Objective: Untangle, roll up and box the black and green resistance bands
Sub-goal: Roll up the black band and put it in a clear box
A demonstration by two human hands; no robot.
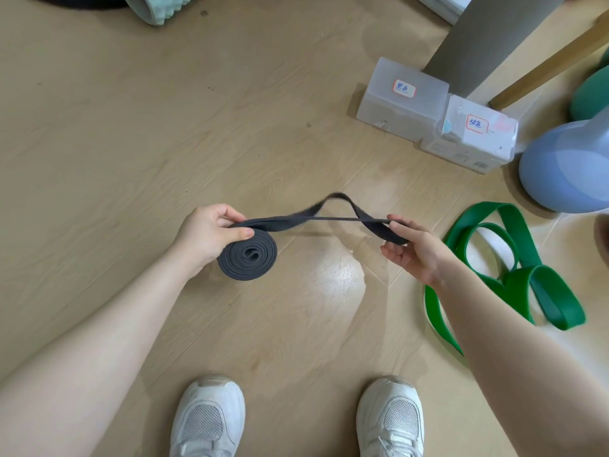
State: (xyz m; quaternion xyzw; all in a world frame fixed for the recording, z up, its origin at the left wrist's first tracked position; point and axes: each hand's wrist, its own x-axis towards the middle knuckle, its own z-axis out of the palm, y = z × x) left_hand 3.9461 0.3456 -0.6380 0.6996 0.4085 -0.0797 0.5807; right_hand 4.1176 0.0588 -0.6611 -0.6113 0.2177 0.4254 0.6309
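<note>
The black resistance band (247, 258) is mostly wound into a flat coil that I hold above the floor. My left hand (211, 235) grips the coil, thumb on top. A short loose tail runs right with a twist in it, and my right hand (407, 249) pinches its end loop. On the floor to the right lies the green resistance band (524, 275) in loose tangled loops, partly hidden behind my right forearm. Two translucent boxes stand at the back right, one (403, 100) beside the other (471, 136), each with a handwritten label.
A blue kettlebell-like weight (566, 166) sits right of the boxes, with a green one (593, 94) behind it. A grey post (487, 41) and a wooden leg (553, 61) rise at the back right. A ridged foam roller (155, 8) lies at the top. My white shoes (211, 420) stand below.
</note>
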